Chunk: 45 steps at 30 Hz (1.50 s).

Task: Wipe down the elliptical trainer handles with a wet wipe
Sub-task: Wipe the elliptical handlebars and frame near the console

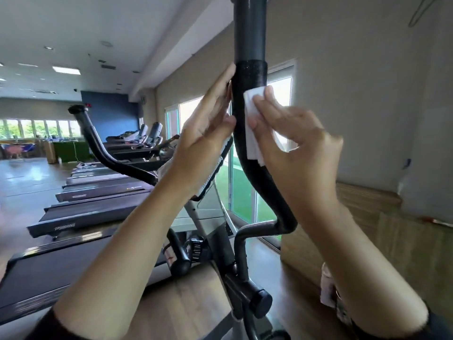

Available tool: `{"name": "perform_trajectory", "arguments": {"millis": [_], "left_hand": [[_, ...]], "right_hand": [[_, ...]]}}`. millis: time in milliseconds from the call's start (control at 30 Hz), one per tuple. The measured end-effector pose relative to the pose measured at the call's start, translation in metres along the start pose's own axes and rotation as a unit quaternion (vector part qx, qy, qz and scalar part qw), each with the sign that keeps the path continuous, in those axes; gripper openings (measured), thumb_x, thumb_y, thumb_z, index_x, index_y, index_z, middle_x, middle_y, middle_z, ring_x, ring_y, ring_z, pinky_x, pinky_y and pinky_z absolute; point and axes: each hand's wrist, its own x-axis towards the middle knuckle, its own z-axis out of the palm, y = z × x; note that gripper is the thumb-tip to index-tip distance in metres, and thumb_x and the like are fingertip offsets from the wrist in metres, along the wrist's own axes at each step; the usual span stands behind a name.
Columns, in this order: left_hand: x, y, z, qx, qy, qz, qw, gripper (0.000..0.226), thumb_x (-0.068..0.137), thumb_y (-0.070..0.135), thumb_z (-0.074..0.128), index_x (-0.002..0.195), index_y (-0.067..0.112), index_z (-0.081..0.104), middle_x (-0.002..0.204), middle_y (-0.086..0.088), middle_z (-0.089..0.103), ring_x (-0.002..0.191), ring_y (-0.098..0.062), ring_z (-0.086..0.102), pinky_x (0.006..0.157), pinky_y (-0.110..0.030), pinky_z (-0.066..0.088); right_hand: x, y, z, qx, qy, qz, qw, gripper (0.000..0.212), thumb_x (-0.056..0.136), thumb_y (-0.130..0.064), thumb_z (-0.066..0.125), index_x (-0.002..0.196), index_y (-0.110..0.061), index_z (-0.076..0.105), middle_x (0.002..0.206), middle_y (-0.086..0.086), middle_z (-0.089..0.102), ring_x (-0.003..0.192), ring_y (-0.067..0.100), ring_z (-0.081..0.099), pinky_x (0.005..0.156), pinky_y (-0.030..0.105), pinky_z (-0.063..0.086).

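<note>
Pressing a wet wipe (pixel 255 123) against the handle (pixel 247 77), the right hand (pixel 301 143) hides its grip; left hand (pixel 210 119) flat.

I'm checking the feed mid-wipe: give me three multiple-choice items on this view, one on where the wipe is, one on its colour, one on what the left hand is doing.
1. Where is the wet wipe?
A. On the floor
B. Against the near handle
C. On a treadmill

2. What colour is the wipe?
A. White
B. Blue
C. Yellow

3. What is the left hand doing?
A. Hanging idle
B. Holding a bottle
C. Resting straight fingers on the handle

Answers: 1 B, the right hand presses it onto the black grip. 2 A, it shows white against the grip. 3 C, its fingers lie straight along the grip's left side.
</note>
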Motion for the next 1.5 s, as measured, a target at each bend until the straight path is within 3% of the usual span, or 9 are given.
{"name": "perform_trajectory", "arguments": {"millis": [133,267,367,533,667,767,967,1233,1500], "left_hand": [[0.002,-0.007,-0.009,-0.026,-0.031,-0.002,0.999,0.058,0.099,-0.005,0.041,0.151,0.012,0.023,0.159,-0.005,0.026,0.146,-0.011,0.025,0.12,-0.039,0.024],[0.006,-0.01,-0.013,-0.081,-0.06,0.005,0.995,0.065,0.092,-0.02,0.038,0.15,-0.001,0.016,0.159,-0.016,0.02,0.148,-0.021,0.02,0.118,-0.027,0.025],[0.007,-0.017,-0.016,-0.105,-0.096,0.019,0.99,0.065,0.092,-0.021,0.038,0.15,-0.004,0.014,0.159,-0.017,0.019,0.148,-0.022,0.019,0.121,-0.039,0.02],[0.005,-0.025,-0.016,-0.101,-0.099,0.051,0.989,0.059,0.097,-0.01,0.041,0.149,-0.002,0.016,0.158,-0.014,0.02,0.148,-0.018,0.021,0.121,-0.033,0.021],[0.002,-0.031,-0.013,-0.137,-0.1,0.037,0.985,0.064,0.094,-0.012,0.04,0.149,0.004,0.012,0.156,-0.011,0.022,0.147,-0.019,0.023,0.12,-0.043,0.023],[-0.001,-0.04,-0.01,-0.152,-0.084,0.05,0.983,0.061,0.094,-0.009,0.041,0.149,-0.001,0.015,0.157,-0.015,0.023,0.147,-0.023,0.024,0.12,-0.048,0.023],[-0.009,-0.054,-0.006,-0.167,-0.086,0.059,0.98,0.056,0.099,-0.007,0.04,0.15,-0.003,0.016,0.158,-0.016,0.023,0.146,-0.02,0.026,0.12,-0.041,0.024],[-0.012,-0.068,-0.003,-0.228,-0.124,0.058,0.964,0.059,0.096,-0.011,0.039,0.15,-0.003,0.016,0.158,-0.016,0.022,0.147,-0.023,0.024,0.12,-0.049,0.022],[-0.007,-0.076,-0.005,-0.22,-0.13,0.09,0.963,0.059,0.096,-0.012,0.043,0.149,0.0,0.02,0.157,-0.017,0.025,0.144,-0.019,0.031,0.119,-0.042,0.027]], "right_hand": [[0.004,-0.014,0.009,-0.06,0.022,-0.006,0.998,0.023,0.083,-0.015,0.071,0.106,-0.012,0.072,0.109,0.003,0.07,0.088,0.019,0.068,0.074,0.011,0.046],[0.022,-0.028,0.02,-0.137,0.052,-0.035,0.989,0.024,0.08,-0.012,0.072,0.103,-0.01,0.073,0.103,0.007,0.072,0.079,0.025,0.067,0.069,0.016,0.044],[0.015,-0.032,0.02,-0.186,0.048,-0.052,0.98,0.023,0.082,-0.012,0.071,0.104,-0.009,0.072,0.104,0.007,0.072,0.078,0.025,0.067,0.069,0.015,0.044],[-0.01,-0.034,0.015,-0.237,0.015,-0.067,0.969,0.022,0.084,-0.011,0.068,0.106,-0.008,0.072,0.11,0.006,0.07,0.078,0.024,0.063,0.067,0.015,0.045],[0.014,-0.037,0.024,-0.264,0.026,-0.091,0.96,0.023,0.082,-0.011,0.069,0.104,-0.007,0.072,0.109,0.007,0.07,0.079,0.024,0.063,0.066,0.016,0.043],[0.017,-0.035,0.026,-0.265,0.038,-0.1,0.958,0.023,0.083,-0.011,0.069,0.105,-0.009,0.072,0.11,0.005,0.07,0.078,0.023,0.063,0.063,0.014,0.043],[-0.035,-0.027,0.014,-0.283,0.013,-0.105,0.953,0.024,0.085,-0.008,0.069,0.109,-0.005,0.07,0.113,0.008,0.068,0.083,0.023,0.063,0.072,0.015,0.049],[-0.018,-0.032,0.024,-0.303,0.037,-0.111,0.946,0.024,0.086,-0.008,0.069,0.109,-0.005,0.07,0.115,0.007,0.067,0.085,0.025,0.063,0.073,0.021,0.052],[-0.068,-0.029,0.021,-0.337,0.03,-0.08,0.937,0.027,0.084,0.001,0.07,0.111,0.0,0.066,0.118,0.011,0.063,0.094,0.029,0.064,0.087,0.022,0.05]]}}
